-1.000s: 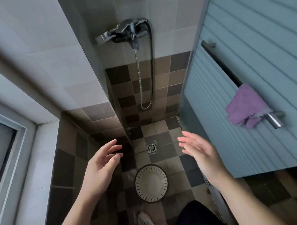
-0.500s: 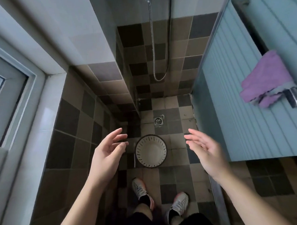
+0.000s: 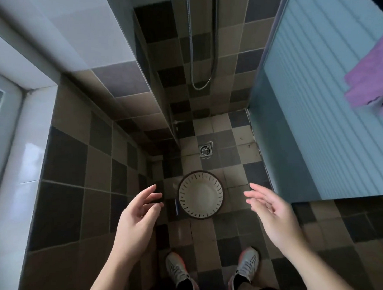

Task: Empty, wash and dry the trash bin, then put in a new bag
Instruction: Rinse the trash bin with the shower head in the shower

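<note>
We see the trash bin (image 3: 200,195) upright on the tiled floor (image 3: 250,227) near the drain (image 3: 205,150), bagless and apparently empty. Left hand (image 3: 135,220) and right hand (image 3: 273,213) flank it — both grips released, touching nothing. We judge that washing, drying and bagging remain.

We record the setting as a small home bathroom, in its shower corner: the walls and floor (image 3: 243,223) carry a checkered pattern of dark and tan tiles (image 3: 63,162), with pale tiles higher up. A metal shower hose (image 3: 201,57) hangs in a loop against the far wall above a square floor drain (image 3: 205,150). On our right, a purple towel (image 3: 367,88) hangs against a blue slatted panel (image 3: 311,110), and a white window frame (image 3: 16,133) borders the left.
</note>
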